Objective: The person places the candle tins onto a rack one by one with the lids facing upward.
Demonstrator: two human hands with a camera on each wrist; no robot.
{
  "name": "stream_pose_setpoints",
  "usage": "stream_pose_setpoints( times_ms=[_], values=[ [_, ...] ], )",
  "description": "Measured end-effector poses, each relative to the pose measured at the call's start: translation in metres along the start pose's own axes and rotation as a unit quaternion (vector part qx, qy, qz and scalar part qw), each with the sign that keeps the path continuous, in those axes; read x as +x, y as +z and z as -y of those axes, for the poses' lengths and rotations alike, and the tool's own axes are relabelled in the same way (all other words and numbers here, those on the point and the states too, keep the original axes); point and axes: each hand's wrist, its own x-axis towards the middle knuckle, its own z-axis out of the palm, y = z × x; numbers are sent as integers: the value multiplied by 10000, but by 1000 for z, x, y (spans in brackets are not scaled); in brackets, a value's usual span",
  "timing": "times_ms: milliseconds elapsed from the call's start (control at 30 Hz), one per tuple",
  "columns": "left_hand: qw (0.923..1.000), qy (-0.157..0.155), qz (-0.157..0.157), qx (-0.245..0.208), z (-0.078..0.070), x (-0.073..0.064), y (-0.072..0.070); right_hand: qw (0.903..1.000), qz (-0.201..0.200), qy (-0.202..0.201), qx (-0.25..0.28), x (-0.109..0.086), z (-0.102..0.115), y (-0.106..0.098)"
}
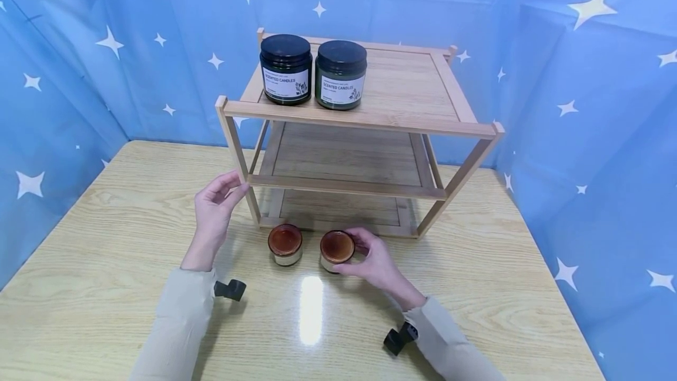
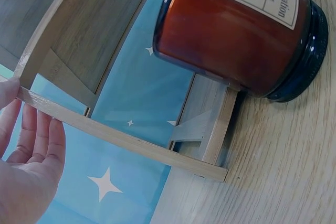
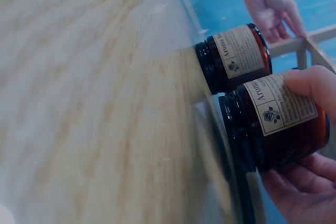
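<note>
My left hand (image 1: 214,210) holds the front left post (image 2: 121,135) of a wooden shelf rack (image 1: 349,187), thumb on one side and fingers on the other. My right hand (image 1: 378,260) grips an amber glass candle jar (image 3: 286,114) with a cream label, its thumb on the label and its fingers around the opposite side. A second amber candle jar (image 1: 286,244) stands just left of it, by the rack's lowest front rail. Both jars have their dark lid end toward the table. Whether the gripped jar touches the table, I cannot tell.
Two dark green scented candle jars (image 1: 286,69) with black lids stand side by side at the top shelf's front left. Below are two lower shelf boards (image 1: 346,151). The light wood table (image 1: 132,240) meets a blue star-patterned curtain (image 1: 174,46) behind and at the sides.
</note>
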Motion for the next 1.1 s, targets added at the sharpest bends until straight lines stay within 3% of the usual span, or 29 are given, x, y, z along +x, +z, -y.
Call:
stream_pose_setpoints(
  times_ms=[167,733,1100],
  values=[
    [10000,12,-2,-3,0,0,0,9999,-87,-43,34,-2,-2,-7],
    [9999,-13,-20,102,-1,0,0,9976,-504,-194,-439,-9,20,-36],
    [10000,76,21,34,1,0,-1,9968,-638,-316,-370,-16,34,-56]
  ],
)
